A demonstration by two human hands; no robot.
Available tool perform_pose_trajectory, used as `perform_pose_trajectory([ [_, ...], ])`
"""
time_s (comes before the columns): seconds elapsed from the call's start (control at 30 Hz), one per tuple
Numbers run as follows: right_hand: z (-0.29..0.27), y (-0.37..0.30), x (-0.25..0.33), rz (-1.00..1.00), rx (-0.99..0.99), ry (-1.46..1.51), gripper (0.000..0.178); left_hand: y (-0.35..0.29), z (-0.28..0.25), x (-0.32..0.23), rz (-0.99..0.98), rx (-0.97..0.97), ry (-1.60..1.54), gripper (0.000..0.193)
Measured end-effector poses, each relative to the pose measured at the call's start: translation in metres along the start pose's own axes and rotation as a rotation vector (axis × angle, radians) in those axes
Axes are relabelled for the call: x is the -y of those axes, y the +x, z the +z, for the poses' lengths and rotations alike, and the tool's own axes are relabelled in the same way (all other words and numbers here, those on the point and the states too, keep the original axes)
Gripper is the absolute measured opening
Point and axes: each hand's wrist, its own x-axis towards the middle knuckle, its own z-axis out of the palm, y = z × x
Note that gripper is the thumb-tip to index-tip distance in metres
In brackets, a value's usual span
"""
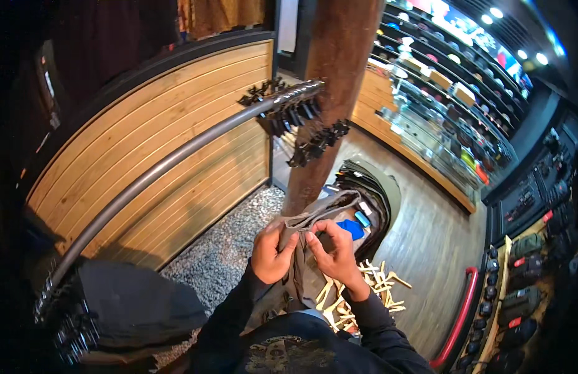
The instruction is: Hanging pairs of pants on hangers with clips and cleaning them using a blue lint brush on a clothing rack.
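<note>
Near the brown cylindrical pillar [340, 56], a grey-brown cloth garment [299, 269] is pinched at its edge by left hand [273, 255] and right hand [336, 254] (its length hanging between).

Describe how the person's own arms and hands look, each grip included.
Both arms wear long, dark, near-black sleeves: the left sleeve and the right sleeve look plain and slightly loose, reaching to about the wrists. The left grip and the right grip are bare human hands, five-fingered in shape, with no gloves. No cables or markings show on either arm.
</note>
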Motion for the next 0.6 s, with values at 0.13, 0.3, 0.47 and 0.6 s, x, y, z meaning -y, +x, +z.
perform_pose_trajectory([
  [0.13, 0.014, 0.012, 0.009, -0.229, 0.034, -0.036, 0.04, -0.009, -0.017, -0.01, 0.161, -0.075, 0.189, 0.025],
  [0.3, 0.017, 0.024, 0.007, -0.258, 0.113, -0.07, 0.041, -0.01, -0.042, -0.014, -0.038, 0.064, 0.143, 0.023],
  [0.47, -0.013, 0.028, 0.0, -0.057, 0.179, 0.098, 0.048, -0.012, -0.075, 0.02, 0.015, -0.245, 0.181, 0.017],
  [0.6, -0.071, 0.055, -0.01, -0.111, 0.235, -0.304, 0.027, -0.004, -0.118, 0.005, 0.042, -0.331, 0.248, 0.023],
])
